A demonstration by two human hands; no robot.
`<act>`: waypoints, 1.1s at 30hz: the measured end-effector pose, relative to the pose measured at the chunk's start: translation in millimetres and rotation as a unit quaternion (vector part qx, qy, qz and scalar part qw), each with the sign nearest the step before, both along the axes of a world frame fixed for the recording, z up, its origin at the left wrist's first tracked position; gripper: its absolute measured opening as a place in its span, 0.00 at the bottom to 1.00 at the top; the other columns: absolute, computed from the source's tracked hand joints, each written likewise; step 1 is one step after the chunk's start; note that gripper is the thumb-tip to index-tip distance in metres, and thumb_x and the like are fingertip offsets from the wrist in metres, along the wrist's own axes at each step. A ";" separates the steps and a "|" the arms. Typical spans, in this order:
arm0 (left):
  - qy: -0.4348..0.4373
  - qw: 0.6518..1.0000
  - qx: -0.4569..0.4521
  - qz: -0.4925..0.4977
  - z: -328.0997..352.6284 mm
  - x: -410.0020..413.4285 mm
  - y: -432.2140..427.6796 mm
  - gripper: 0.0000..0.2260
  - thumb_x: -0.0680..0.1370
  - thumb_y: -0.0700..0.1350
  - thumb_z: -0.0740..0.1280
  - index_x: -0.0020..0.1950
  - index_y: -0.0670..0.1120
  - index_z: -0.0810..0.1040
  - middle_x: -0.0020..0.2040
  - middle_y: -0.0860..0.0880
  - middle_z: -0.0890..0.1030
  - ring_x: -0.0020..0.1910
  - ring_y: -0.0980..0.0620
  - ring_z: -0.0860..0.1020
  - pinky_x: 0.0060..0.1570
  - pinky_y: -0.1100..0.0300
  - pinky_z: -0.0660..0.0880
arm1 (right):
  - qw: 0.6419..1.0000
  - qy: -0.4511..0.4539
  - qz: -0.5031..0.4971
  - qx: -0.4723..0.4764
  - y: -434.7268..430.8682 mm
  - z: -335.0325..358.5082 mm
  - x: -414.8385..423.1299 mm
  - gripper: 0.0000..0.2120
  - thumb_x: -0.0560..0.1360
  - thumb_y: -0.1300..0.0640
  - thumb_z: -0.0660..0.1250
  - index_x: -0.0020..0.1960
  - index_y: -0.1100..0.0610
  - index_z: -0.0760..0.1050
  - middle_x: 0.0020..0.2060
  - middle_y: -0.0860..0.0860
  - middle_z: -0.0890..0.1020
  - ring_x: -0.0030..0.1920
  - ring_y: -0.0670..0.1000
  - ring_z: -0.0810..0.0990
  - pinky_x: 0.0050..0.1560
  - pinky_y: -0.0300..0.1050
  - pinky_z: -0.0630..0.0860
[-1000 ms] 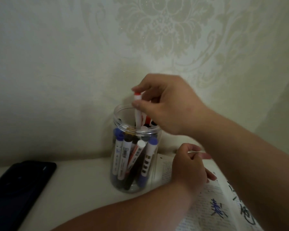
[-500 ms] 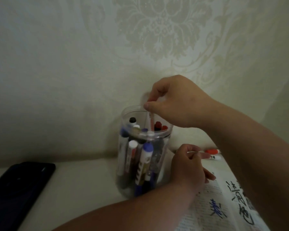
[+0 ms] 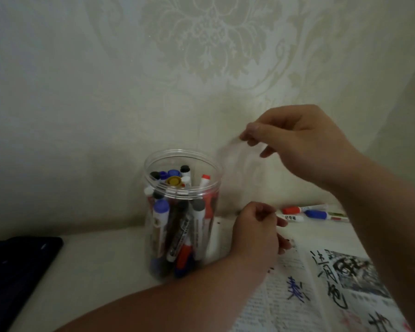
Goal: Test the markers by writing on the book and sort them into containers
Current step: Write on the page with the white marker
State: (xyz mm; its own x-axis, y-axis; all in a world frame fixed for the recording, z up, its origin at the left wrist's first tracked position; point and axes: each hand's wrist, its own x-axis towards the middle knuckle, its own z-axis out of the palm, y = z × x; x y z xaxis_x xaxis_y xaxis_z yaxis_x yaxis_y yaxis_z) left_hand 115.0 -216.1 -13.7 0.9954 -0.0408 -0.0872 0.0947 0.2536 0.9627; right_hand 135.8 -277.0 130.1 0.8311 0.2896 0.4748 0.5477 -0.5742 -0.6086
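Clear jar [image 3: 181,151] on the desk [image 3: 101,259] packed with capped markers [image 3: 162,219], right hand [image 3: 304,144] raised beside its rim, fingers [image 3: 252,129] loosely curled, empty, left hand [image 3: 256,228] over the open book [image 3: 297,271], fingers curled, contents unclear, loose markers [image 3: 314,214] behind.

Right hand [image 3: 304,144] hovers, loosely curled (left hand [image 3: 256,233] curled, lower).
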 end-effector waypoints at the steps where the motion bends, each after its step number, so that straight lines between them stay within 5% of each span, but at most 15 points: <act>1: 0.006 1.000 -0.006 0.001 -1.1 2.0 -1.9 0.07 0.83 0.38 0.60 0.50 0.47 0.75 0.44 0.46 0.83 0.26 0.52 0.76 0.26 0.61 0.72 | 1.000 -0.004 -0.019 0.003 -14.5 -2.3 0.8 0.09 0.78 0.52 0.68 0.44 0.53 0.85 0.39 0.48 0.86 0.38 0.43 0.83 0.39 0.35 0.80; 5: -0.019 0.998 0.057 -0.026 -10.6 5.0 -10.1 0.08 0.82 0.39 0.62 0.47 0.50 0.77 0.40 0.47 0.82 0.28 0.53 0.75 0.28 0.59 0.73 | 0.966 0.062 -0.150 -0.203 -83.2 -33.5 17.1 0.07 0.77 0.54 0.70 0.40 0.51 0.82 0.36 0.46 0.84 0.33 0.41 0.80 0.31 0.31 0.71; 9: -0.093 0.967 0.227 -0.071 -18.3 2.2 -16.7 0.09 0.79 0.41 0.64 0.44 0.53 0.77 0.37 0.52 0.84 0.33 0.55 0.79 0.40 0.54 0.80 | 0.885 0.149 -0.218 -0.384 -139.0 -85.5 32.8 0.06 0.76 0.58 0.67 0.46 0.48 0.81 0.45 0.50 0.80 0.46 0.52 0.79 0.45 0.43 0.75; 14: -0.107 0.956 0.267 -0.056 -20.5 1.9 -22.2 0.09 0.77 0.40 0.65 0.43 0.54 0.78 0.35 0.54 0.84 0.33 0.57 0.79 0.41 0.52 0.81 | 0.930 0.099 -0.107 -0.337 -136.5 -115.3 30.0 0.15 0.77 0.56 0.70 0.63 0.47 0.80 0.53 0.44 0.80 0.54 0.47 0.77 0.48 0.35 0.65; 18: -0.118 0.953 0.274 -0.053 -23.0 1.7 -22.7 0.09 0.77 0.40 0.65 0.43 0.54 0.79 0.34 0.54 0.83 0.32 0.58 0.79 0.39 0.56 0.79 | 0.922 0.074 -0.090 -0.370 -123.7 -125.8 44.0 0.15 0.76 0.53 0.69 0.62 0.48 0.80 0.58 0.48 0.82 0.59 0.51 0.78 0.59 0.44 0.73; 22: -0.130 0.947 0.288 -0.057 -24.6 1.1 -22.9 0.10 0.77 0.39 0.65 0.43 0.54 0.79 0.34 0.54 0.83 0.34 0.57 0.81 0.42 0.55 0.81 | 0.919 0.087 -0.095 -0.373 -128.2 -125.9 43.7 0.16 0.75 0.54 0.70 0.63 0.47 0.79 0.55 0.47 0.81 0.58 0.49 0.76 0.59 0.46 0.74; 26: -0.149 0.937 0.308 -0.064 -24.5 0.0 -23.2 0.08 0.77 0.40 0.66 0.44 0.53 0.79 0.36 0.52 0.83 0.35 0.54 0.81 0.40 0.56 0.79 | 0.945 0.097 -0.123 -0.287 -149.6 -113.4 20.5 0.11 0.72 0.56 0.70 0.53 0.47 0.83 0.45 0.44 0.81 0.47 0.49 0.80 0.46 0.42 0.77; 29: -0.183 0.931 0.314 -0.032 -23.7 -1.3 -22.9 0.06 0.76 0.42 0.69 0.46 0.54 0.78 0.39 0.52 0.81 0.35 0.57 0.77 0.37 0.64 0.75 | 0.975 0.119 -0.169 -0.085 -174.7 -104.2 -12.7 0.04 0.75 0.59 0.72 0.46 0.51 0.84 0.30 0.43 0.81 0.26 0.43 0.75 0.26 0.36 0.69; 33: -0.306 0.875 0.374 -0.028 -24.2 -11.2 -23.2 0.15 0.75 0.52 0.72 0.60 0.59 0.72 0.55 0.64 0.72 0.53 0.64 0.73 0.48 0.73 0.69 | 0.957 0.143 -0.176 0.179 -197.8 -102.5 -51.9 0.07 0.76 0.63 0.70 0.40 0.59 0.83 0.29 0.55 0.78 0.28 0.49 0.70 0.28 0.39 0.66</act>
